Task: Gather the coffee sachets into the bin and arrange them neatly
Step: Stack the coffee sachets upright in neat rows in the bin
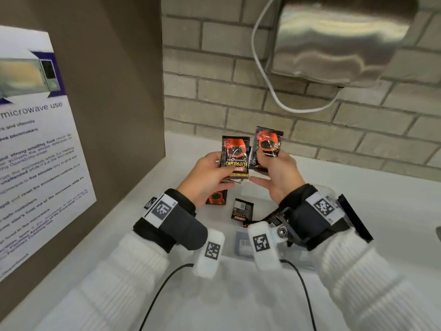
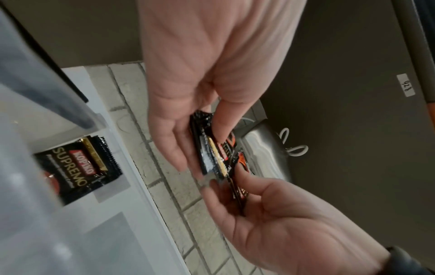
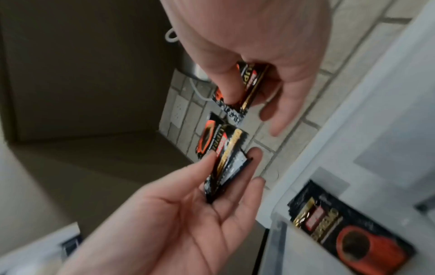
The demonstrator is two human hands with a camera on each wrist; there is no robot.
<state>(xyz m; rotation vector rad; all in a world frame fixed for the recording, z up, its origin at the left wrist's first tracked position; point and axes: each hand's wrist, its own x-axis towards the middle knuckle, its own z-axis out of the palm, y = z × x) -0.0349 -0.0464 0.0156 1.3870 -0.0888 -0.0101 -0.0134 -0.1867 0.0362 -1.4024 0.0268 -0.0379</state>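
Both hands are raised above a translucent plastic bin (image 1: 232, 231). My left hand (image 1: 224, 168) grips a small stack of black-and-orange coffee sachets (image 1: 235, 158) upright, thumb on the front. Just to the right, my right hand (image 1: 262, 163) pinches a single sachet (image 1: 268, 144), close beside the stack. In the left wrist view the stack (image 2: 212, 148) shows edge-on between thumb and fingers. In the right wrist view the single sachet (image 3: 244, 87) sits under the thumb. Loose sachets (image 1: 242, 209) lie flat on the bin floor, one partly hidden under my left wrist.
The bin stands on a white counter (image 1: 358, 199) in a corner. A brown panel with a microwave notice (image 1: 35, 139) is on the left, a grey brick wall (image 1: 214, 91) behind. A steel hand dryer (image 1: 338, 39) with a white cord hangs above right.
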